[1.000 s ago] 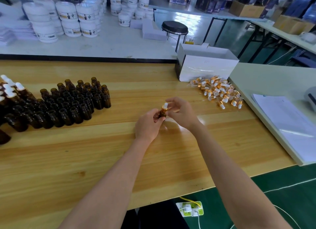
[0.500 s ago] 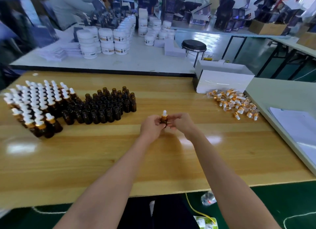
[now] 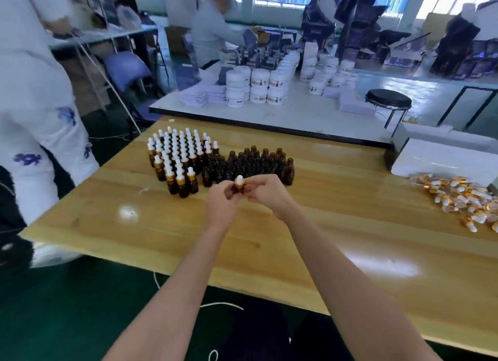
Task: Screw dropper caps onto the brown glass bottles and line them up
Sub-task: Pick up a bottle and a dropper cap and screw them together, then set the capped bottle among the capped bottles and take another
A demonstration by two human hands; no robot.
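A small brown glass bottle (image 3: 238, 188) with a white and gold dropper cap (image 3: 239, 180) stands upright between my two hands, above the wooden table (image 3: 336, 226). My left hand (image 3: 221, 207) wraps the bottle's body. My right hand (image 3: 265, 192) pinches it from the right, near the cap. Behind my hands stands a block of several uncapped brown bottles (image 3: 250, 164). Left of that block, several capped bottles (image 3: 177, 156) stand in rows. A loose heap of dropper caps (image 3: 463, 199) lies at the table's right.
A white box (image 3: 442, 158) sits at the back right of the table. A white table (image 3: 269, 112) behind carries white jars and paper stacks. A black stool (image 3: 388, 99) stands beyond it. A person in white (image 3: 35, 104) stands at the left; another works farther back.
The view has swung left and up, so the capped rows and the people at the left show. My hands have kept the capped bottle between them, now closer to the bottle rows.
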